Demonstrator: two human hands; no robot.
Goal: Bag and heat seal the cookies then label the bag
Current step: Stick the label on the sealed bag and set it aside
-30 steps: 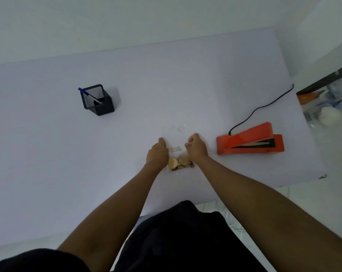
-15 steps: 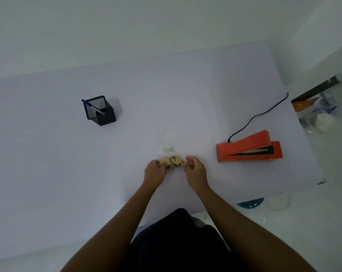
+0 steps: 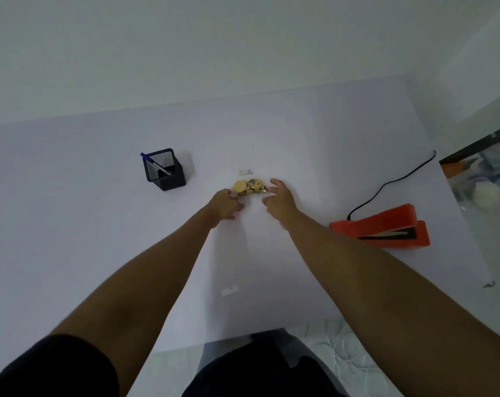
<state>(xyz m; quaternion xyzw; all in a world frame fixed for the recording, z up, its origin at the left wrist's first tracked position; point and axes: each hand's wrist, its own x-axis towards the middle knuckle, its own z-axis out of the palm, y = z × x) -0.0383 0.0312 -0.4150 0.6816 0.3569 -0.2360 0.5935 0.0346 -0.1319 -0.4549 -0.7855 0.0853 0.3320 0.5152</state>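
A clear bag of round cookies [image 3: 247,187] lies on the white table [image 3: 71,224] past both hands, and a small white label [image 3: 245,171] shows on its far part. My left hand [image 3: 225,206] has its fingers curled against the bag's left end. At the bag's right end, my right hand [image 3: 280,200] has its fingers spread, with only the fingertips at the plastic. The orange heat sealer [image 3: 386,227] stands to the right of my right forearm, apart from the bag.
A black mesh pen holder [image 3: 164,170] with a blue pen [image 3: 154,164] stands to the left of the bag. The sealer's black cable [image 3: 392,181] runs off the table's right edge. A small white scrap [image 3: 229,290] lies between my forearms. Cluttered shelving [image 3: 478,173] sits at right.
The bag was turned over and moved away from me toward the table's middle. My right hand's fingers have spread apart at its right end. The camera has tilted so the table looks farther.
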